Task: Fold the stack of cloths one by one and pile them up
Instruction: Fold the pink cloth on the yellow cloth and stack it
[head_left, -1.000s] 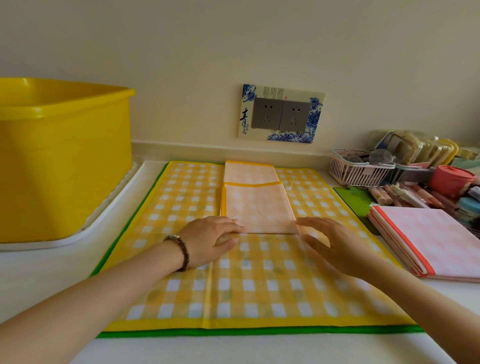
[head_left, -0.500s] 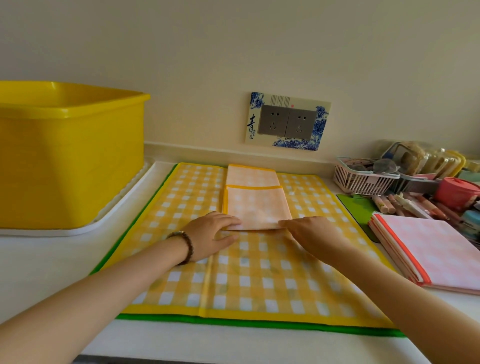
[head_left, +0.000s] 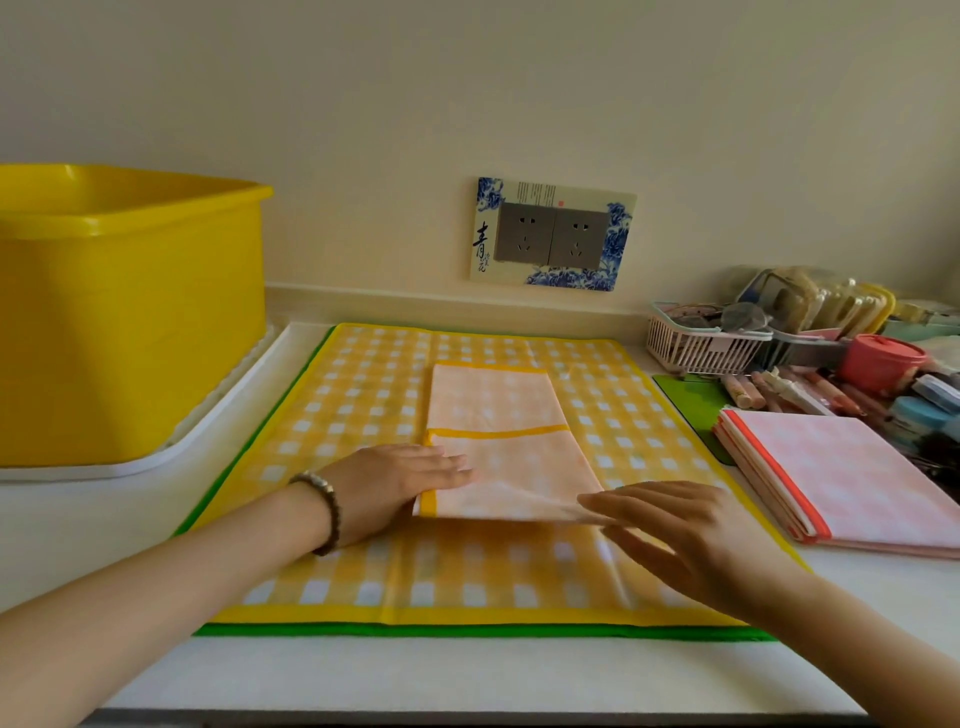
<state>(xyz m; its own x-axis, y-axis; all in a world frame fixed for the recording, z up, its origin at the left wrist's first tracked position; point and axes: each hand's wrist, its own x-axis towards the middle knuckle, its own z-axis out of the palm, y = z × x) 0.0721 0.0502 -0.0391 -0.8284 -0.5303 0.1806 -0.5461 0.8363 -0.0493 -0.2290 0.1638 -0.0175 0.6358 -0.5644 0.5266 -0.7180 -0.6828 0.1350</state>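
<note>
Pressing flat on the left near edge of the half-folded orange cloth (head_left: 498, 410), the left hand (head_left: 395, 483) lies with fingers straight, seemingly to pin the layers so they do not slide. The right hand (head_left: 685, 535), well apart from it, reaches with straight fingers to the cloth's slightly raised near right corner, probably to square it or begin the next fold. The cloth rests on the spread yellow checked cloth (head_left: 363, 577), with a pile of folded cloths (head_left: 852, 478) waiting at the right, within easy reach.

Two hands (head_left: 387, 486) (head_left: 691, 540), one yellow tub (head_left: 130, 332), two wall sockets (head_left: 524, 232) (head_left: 579, 239).
</note>
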